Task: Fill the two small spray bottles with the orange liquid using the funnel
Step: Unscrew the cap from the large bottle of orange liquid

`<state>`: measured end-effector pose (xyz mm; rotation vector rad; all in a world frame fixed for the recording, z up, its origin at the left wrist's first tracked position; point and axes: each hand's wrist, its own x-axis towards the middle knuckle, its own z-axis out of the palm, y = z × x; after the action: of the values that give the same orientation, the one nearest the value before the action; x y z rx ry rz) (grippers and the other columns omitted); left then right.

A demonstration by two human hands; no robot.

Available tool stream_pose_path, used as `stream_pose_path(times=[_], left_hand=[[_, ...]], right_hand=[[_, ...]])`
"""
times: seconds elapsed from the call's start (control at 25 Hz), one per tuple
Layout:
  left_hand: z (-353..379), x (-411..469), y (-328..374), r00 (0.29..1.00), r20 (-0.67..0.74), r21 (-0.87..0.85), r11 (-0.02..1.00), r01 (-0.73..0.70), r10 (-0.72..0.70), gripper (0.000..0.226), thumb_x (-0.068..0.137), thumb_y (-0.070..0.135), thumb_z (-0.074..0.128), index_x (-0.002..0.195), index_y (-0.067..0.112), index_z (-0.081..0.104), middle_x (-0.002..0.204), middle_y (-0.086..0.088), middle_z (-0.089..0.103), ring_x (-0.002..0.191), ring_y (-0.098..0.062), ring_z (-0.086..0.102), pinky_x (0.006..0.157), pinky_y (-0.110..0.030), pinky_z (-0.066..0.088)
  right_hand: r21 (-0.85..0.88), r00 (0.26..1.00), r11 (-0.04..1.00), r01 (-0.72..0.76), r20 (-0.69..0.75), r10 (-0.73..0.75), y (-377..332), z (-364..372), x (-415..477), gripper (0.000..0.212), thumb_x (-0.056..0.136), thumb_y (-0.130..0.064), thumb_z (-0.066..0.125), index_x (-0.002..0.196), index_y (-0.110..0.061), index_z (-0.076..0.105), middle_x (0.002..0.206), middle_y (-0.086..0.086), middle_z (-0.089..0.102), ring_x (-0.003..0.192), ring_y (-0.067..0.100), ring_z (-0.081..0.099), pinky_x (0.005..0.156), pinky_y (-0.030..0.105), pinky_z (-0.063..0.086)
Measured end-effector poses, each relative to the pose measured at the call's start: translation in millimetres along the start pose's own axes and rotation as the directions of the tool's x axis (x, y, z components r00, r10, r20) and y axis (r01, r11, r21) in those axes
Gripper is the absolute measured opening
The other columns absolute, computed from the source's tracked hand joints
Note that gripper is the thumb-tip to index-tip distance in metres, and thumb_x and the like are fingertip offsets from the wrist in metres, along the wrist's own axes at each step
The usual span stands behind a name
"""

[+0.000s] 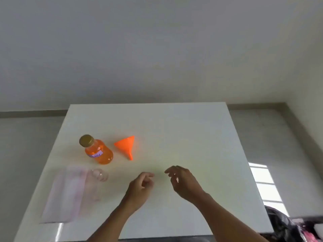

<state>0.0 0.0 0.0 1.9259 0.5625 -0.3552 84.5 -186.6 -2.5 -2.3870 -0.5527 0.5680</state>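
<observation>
A bottle of orange liquid [97, 151] with a gold cap and a purple label stands on the left part of the white table [192, 137]. Just right of it an orange funnel [127, 145] lies on its side, spout toward me. A clear pinkish packet [68, 193] lies at the near left; a small clear bottle [99, 174] shows at its top, and I cannot make out a second one. My left hand [140, 186] and my right hand [183, 182] hover over the table's middle, fingers loosely curled and apart, holding nothing.
The table's near edge runs along the bottom of the view and its right edge slants past my right forearm. A dark bag and pink items [293, 226] lie on the floor at the lower right. A grey wall stands behind the table.
</observation>
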Motion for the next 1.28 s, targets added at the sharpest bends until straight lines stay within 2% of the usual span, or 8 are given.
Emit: stream_pose_path(times=[0.2, 0.32, 0.52, 0.72, 0.96, 1.08, 1.2, 1.28], left_hand=[[24.5, 52.3, -41.7, 0.921, -0.245, -0.065, 0.943, -0.326, 0.301, 0.028, 0.09, 0.008, 0.065, 0.113, 0.024, 0.066, 0.103, 0.009, 0.07, 0.096, -0.008, 0.066, 0.078, -0.015, 0.053], [34.9, 61.0, -70.8, 0.821, -0.353, 0.032, 0.883, -0.469, 0.449, 0.019, 0.091, 0.009, 0.064, 0.107, 0.019, 0.068, 0.102, 0.01, 0.07, 0.095, -0.007, 0.066, 0.077, -0.013, 0.05], [43.4, 69.1, -88.3, 0.723, -0.447, 0.085, 0.829, -0.553, 0.527, 0.02, 0.095, 0.006, 0.057, 0.106, 0.018, 0.069, 0.106, 0.014, 0.067, 0.097, -0.001, 0.063, 0.078, -0.005, 0.045], [47.5, 49.5, -108.3, 0.7, -0.447, 0.158, 0.819, -0.551, 0.557, 0.026, 0.093, 0.002, 0.053, 0.102, 0.022, 0.067, 0.112, 0.004, 0.067, 0.098, -0.003, 0.062, 0.08, 0.002, 0.041], [49.3, -3.5, -126.9, 0.773, -0.42, 0.136, 0.875, -0.465, 0.476, 0.033, 0.093, -0.002, 0.045, 0.103, 0.02, 0.068, 0.12, 0.003, 0.058, 0.119, -0.015, 0.057, 0.087, -0.012, 0.04], [23.6, -33.8, -112.6, 0.614, -0.523, 0.212, 0.788, -0.579, 0.592, 0.041, 0.09, -0.009, 0.041, 0.1, 0.019, 0.068, 0.116, 0.001, 0.063, 0.113, -0.015, 0.061, 0.094, -0.02, 0.047], [-23.5, -63.8, -92.3, 0.412, -0.593, 0.3, 0.665, -0.684, 0.692, 0.035, 0.091, -0.009, 0.044, 0.095, 0.017, 0.068, 0.106, 0.004, 0.066, 0.099, -0.014, 0.065, 0.082, -0.015, 0.049], [-60.9, -73.9, -83.7, 0.357, -0.66, 0.29, 0.663, -0.69, 0.66, 0.029, 0.093, -0.002, 0.046, 0.096, 0.017, 0.068, 0.105, 0.008, 0.066, 0.094, -0.011, 0.066, 0.075, -0.017, 0.049]], right_hand=[[0.276, 0.94, 0.95, 0.146, -0.339, -0.046, 18.7, 64.8, 33.9, 0.032, 0.086, 0.0, 0.057, 0.104, -0.019, 0.074, 0.093, -0.008, 0.07, 0.082, 0.005, 0.065, 0.072, 0.009, 0.046], [0.248, 0.883, 0.945, 0.211, -0.464, -0.075, 39.9, 95.0, 28.5, 0.031, 0.087, 0.005, 0.058, 0.102, -0.016, 0.075, 0.094, -0.009, 0.067, 0.077, 0.002, 0.061, 0.071, 0.008, 0.043], [0.211, 0.81, 0.94, 0.268, -0.577, -0.102, 56.0, 104.4, 29.8, 0.03, 0.087, 0.003, 0.058, 0.102, -0.016, 0.076, 0.096, -0.008, 0.066, 0.075, -0.005, 0.059, 0.071, 0.004, 0.041], [0.212, 0.838, 0.957, 0.201, -0.543, -0.056, 59.2, 107.4, 0.5, 0.035, 0.09, -0.002, 0.053, 0.111, -0.018, 0.075, 0.114, -0.004, 0.07, 0.095, 0.004, 0.061, 0.08, -0.002, 0.039], [0.107, 0.898, 0.992, 0.064, -0.441, -0.011, 52.3, 117.2, -58.1, 0.033, 0.095, -0.013, 0.056, 0.125, -0.025, 0.064, 0.118, -0.006, 0.067, 0.119, 0.018, 0.057, 0.111, 0.041, 0.039], [0.09, 0.895, 0.993, 0.075, -0.445, -0.028, 35.3, 117.6, -58.3, 0.031, 0.095, -0.015, 0.057, 0.122, -0.029, 0.064, 0.115, -0.009, 0.067, 0.116, 0.016, 0.058, 0.106, 0.035, 0.033], [0.06, 0.875, 0.994, 0.087, -0.483, -0.048, 8.0, 113.7, -46.8, 0.032, 0.093, -0.014, 0.056, 0.117, -0.033, 0.065, 0.113, -0.012, 0.068, 0.115, 0.016, 0.057, 0.092, 0.031, 0.022], [0.059, 0.861, 0.987, 0.147, -0.499, -0.098, -18.9, 110.8, -35.2, 0.033, 0.092, -0.011, 0.055, 0.114, -0.033, 0.067, 0.111, -0.012, 0.07, 0.111, 0.015, 0.058, 0.091, 0.032, 0.021]])
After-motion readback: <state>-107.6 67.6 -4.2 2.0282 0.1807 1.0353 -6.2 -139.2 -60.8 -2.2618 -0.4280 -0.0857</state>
